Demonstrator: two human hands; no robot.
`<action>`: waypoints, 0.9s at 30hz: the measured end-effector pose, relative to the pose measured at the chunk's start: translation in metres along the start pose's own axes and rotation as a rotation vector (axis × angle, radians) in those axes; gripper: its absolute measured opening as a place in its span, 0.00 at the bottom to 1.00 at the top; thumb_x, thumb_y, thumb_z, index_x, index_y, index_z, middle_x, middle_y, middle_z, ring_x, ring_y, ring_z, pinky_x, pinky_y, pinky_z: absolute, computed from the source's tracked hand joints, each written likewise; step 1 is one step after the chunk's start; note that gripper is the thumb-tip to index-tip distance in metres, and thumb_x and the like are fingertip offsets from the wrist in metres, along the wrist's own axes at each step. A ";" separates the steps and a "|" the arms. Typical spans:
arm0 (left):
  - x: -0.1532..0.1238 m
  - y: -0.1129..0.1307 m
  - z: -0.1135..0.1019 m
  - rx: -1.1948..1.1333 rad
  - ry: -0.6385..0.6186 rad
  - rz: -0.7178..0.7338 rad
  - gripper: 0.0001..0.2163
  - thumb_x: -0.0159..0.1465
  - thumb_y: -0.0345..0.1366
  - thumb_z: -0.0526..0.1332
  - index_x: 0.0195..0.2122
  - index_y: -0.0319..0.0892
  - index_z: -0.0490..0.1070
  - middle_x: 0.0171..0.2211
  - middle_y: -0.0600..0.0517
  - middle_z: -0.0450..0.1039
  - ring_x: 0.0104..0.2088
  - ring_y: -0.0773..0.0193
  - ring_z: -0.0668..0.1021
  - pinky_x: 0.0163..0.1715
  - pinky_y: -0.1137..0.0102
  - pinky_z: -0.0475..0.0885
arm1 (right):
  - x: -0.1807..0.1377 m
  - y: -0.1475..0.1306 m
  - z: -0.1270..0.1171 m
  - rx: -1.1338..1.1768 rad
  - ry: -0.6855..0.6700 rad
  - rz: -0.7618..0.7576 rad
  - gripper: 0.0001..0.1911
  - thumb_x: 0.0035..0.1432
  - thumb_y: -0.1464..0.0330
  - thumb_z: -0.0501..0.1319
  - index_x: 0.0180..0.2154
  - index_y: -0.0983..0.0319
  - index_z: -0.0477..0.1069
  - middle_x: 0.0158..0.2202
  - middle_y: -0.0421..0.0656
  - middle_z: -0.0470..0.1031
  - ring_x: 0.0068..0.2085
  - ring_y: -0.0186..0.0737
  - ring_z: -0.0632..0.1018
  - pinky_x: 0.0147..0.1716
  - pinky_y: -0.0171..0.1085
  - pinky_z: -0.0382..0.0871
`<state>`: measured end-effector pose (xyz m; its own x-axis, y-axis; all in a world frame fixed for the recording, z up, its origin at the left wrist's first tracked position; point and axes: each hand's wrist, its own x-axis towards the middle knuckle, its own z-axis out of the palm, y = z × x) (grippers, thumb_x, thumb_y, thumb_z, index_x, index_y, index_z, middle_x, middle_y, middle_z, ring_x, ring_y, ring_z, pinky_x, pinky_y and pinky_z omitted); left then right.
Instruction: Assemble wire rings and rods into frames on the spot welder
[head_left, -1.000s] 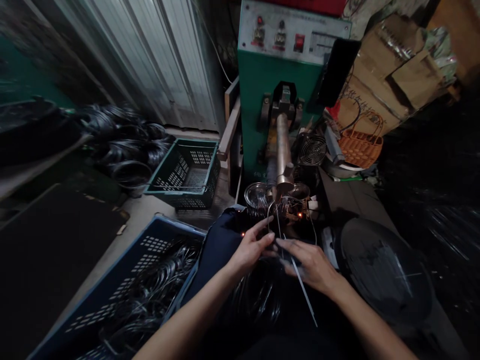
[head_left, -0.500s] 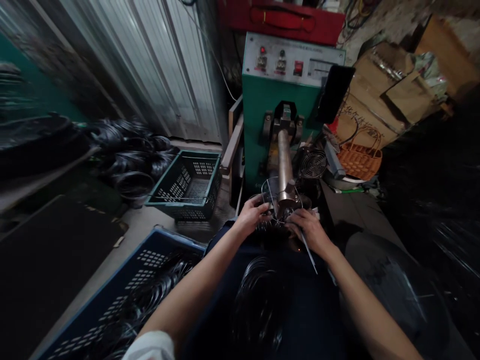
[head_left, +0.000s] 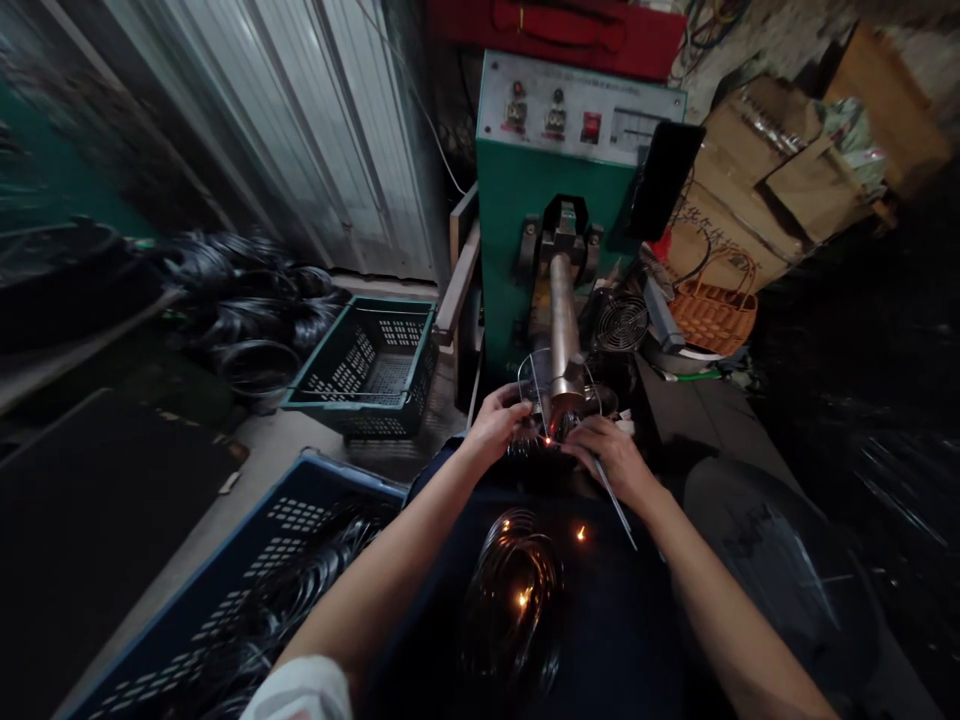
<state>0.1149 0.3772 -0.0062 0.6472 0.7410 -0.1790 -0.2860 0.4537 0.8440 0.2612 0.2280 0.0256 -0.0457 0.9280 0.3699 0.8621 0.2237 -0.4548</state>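
Note:
My left hand point(head_left: 496, 424) and my right hand point(head_left: 613, 455) both grip a thin wire ring point(head_left: 534, 378) held up under the metal arm point(head_left: 562, 325) of a green welding machine point(head_left: 559, 170). Orange sparks glow at the weld point between my hands and fall onto my lap. A straight wire rod point(head_left: 616, 505) sticks out from under my right hand. A pile of dark wire rings point(head_left: 517, 600) lies on the dark cloth over my lap.
A blue crate point(head_left: 225, 600) with several wire rings stands at the lower left, a green crate point(head_left: 367, 365) behind it. Black rings are heaped at the left point(head_left: 240, 300). A small fan point(head_left: 621, 322), a wicker basket point(head_left: 712, 312) and cardboard boxes point(head_left: 780, 170) sit to the right. A round black disc point(head_left: 780, 570) is at the lower right.
My hands moved forward from my lap to the machine arm with the wire ring. Sparks now fly at the weld point and land on my lap.

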 end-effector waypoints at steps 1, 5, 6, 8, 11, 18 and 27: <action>-0.006 -0.001 -0.001 0.018 -0.007 -0.011 0.19 0.53 0.32 0.70 0.46 0.37 0.72 0.31 0.50 0.74 0.23 0.70 0.75 0.19 0.77 0.71 | -0.005 -0.009 -0.001 0.021 -0.016 0.008 0.07 0.64 0.66 0.57 0.38 0.59 0.74 0.37 0.45 0.76 0.41 0.42 0.77 0.44 0.42 0.72; -0.042 -0.012 -0.007 0.092 -0.005 -0.081 0.15 0.54 0.42 0.69 0.35 0.37 0.71 0.20 0.55 0.70 0.12 0.77 0.63 0.09 0.81 0.53 | -0.036 -0.047 -0.008 0.181 -0.061 0.041 0.12 0.65 0.69 0.55 0.46 0.56 0.73 0.46 0.45 0.76 0.47 0.41 0.77 0.48 0.40 0.73; -0.053 -0.015 -0.009 0.102 -0.004 -0.100 0.16 0.54 0.44 0.69 0.32 0.38 0.70 0.19 0.55 0.69 0.11 0.78 0.60 0.09 0.81 0.50 | -0.045 -0.054 -0.010 0.227 -0.046 0.056 0.13 0.65 0.70 0.54 0.46 0.56 0.73 0.47 0.44 0.76 0.48 0.40 0.77 0.48 0.39 0.73; -0.073 -0.021 -0.011 0.104 -0.007 -0.136 0.17 0.54 0.47 0.69 0.30 0.39 0.67 0.19 0.56 0.69 0.10 0.78 0.59 0.08 0.80 0.47 | -0.061 -0.063 -0.013 0.323 0.023 0.134 0.12 0.65 0.70 0.53 0.44 0.56 0.74 0.45 0.43 0.77 0.47 0.41 0.79 0.47 0.39 0.74; -0.099 -0.024 -0.011 0.107 -0.021 -0.163 0.17 0.53 0.47 0.69 0.29 0.40 0.66 0.17 0.57 0.68 0.10 0.77 0.59 0.08 0.79 0.47 | -0.081 -0.069 -0.013 0.539 0.180 0.387 0.05 0.63 0.67 0.58 0.41 0.57 0.70 0.36 0.43 0.79 0.34 0.39 0.82 0.34 0.36 0.77; -0.127 -0.029 -0.019 0.142 -0.004 -0.235 0.17 0.52 0.46 0.70 0.29 0.40 0.66 0.14 0.60 0.62 0.11 0.77 0.58 0.10 0.79 0.50 | -0.107 -0.089 -0.006 0.870 0.088 0.748 0.14 0.60 0.58 0.61 0.37 0.58 0.59 0.21 0.33 0.71 0.11 0.25 0.62 0.09 0.24 0.53; -0.131 -0.043 -0.038 0.128 0.002 -0.272 0.16 0.54 0.46 0.69 0.28 0.39 0.66 0.17 0.56 0.67 0.12 0.76 0.60 0.11 0.79 0.50 | -0.119 -0.081 0.013 0.208 -0.188 0.086 0.22 0.61 0.67 0.61 0.57 0.57 0.65 0.53 0.47 0.74 0.55 0.46 0.74 0.57 0.50 0.65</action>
<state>0.0152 0.2800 -0.0381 0.6867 0.6014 -0.4083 -0.0104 0.5698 0.8217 0.1902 0.1033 0.0080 -0.0866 0.9807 0.1752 0.7459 0.1804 -0.6412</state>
